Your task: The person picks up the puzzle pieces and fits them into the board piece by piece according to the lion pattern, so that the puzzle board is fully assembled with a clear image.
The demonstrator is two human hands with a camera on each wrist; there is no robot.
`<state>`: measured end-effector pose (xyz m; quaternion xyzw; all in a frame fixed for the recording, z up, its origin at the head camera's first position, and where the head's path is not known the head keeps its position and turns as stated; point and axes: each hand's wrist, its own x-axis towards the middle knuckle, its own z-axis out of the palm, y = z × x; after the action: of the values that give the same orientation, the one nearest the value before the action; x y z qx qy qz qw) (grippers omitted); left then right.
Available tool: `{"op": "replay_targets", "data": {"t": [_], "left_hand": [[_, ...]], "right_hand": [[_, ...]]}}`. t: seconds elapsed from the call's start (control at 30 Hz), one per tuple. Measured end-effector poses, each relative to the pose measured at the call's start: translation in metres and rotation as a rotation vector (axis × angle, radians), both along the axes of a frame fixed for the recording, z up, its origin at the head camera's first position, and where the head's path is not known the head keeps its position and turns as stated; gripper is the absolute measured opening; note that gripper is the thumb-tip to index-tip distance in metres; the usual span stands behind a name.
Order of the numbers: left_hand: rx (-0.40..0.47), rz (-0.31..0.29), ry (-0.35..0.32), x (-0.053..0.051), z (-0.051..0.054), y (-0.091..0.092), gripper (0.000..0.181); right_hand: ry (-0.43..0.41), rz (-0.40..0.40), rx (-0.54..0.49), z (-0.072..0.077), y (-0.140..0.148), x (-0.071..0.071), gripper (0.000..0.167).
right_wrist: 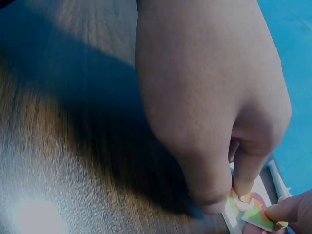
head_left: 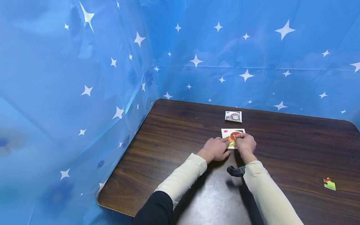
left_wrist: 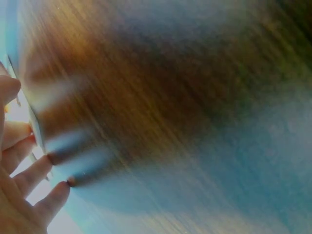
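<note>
A white-edged picture puzzle [head_left: 225, 133] with a red, orange and green picture lies on the brown table beneath both hands. My left hand [head_left: 216, 149] rests on its left side, fingers extended over the picture. In the left wrist view, the fingers of the left hand [left_wrist: 29, 180] look straight and spread. My right hand [head_left: 246, 144] bends down over the puzzle's right side, thumb and forefinger pinching a small puzzle piece [right_wrist: 242, 204], mostly hidden by the fingers. Beside it, a left fingertip touches a green puzzle piece [right_wrist: 258, 219].
Behind the puzzle lies a small picture card [head_left: 233, 116] with a brown animal. Far to the right is a loose red-and-green puzzle piece [head_left: 329, 184]. A black wrist camera [head_left: 236, 171] juts from the right sleeve. Blue starry curtains [head_left: 197, 78] border the table's left and back.
</note>
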<state>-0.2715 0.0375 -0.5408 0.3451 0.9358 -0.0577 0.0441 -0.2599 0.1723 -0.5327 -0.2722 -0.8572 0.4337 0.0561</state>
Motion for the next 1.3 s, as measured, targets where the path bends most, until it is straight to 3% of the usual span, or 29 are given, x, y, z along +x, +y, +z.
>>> {"op": "replay_targets", "data": {"t": [0.13,0.47,0.57,0.83,1.1,1.3], "left_hand": [[-0.005,0.009,-0.015,0.003,-0.002,-0.001,0.049],[-0.008,0.027,-0.029,0.011,-0.014,-0.006,0.050],[-0.013,0.030,-0.023,0.011,-0.015,-0.007,0.052],[-0.005,0.029,0.010,0.006,-0.011,-0.007,0.050],[0.009,0.017,0.029,-0.001,-0.001,-0.002,0.051],[-0.008,0.033,-0.004,-0.002,-0.002,0.001,0.059]], "right_hand": [[-0.031,0.017,0.054,-0.002,0.001,0.003,0.021],[-0.055,0.014,-0.039,-0.010,-0.004,0.011,0.017],[-0.051,0.020,-0.014,-0.013,-0.004,0.010,0.016],[-0.041,0.098,0.169,-0.009,0.004,0.007,0.020],[-0.002,0.104,0.186,-0.002,0.015,0.000,0.025],[0.009,0.131,0.211,-0.001,0.017,-0.001,0.025]]}}
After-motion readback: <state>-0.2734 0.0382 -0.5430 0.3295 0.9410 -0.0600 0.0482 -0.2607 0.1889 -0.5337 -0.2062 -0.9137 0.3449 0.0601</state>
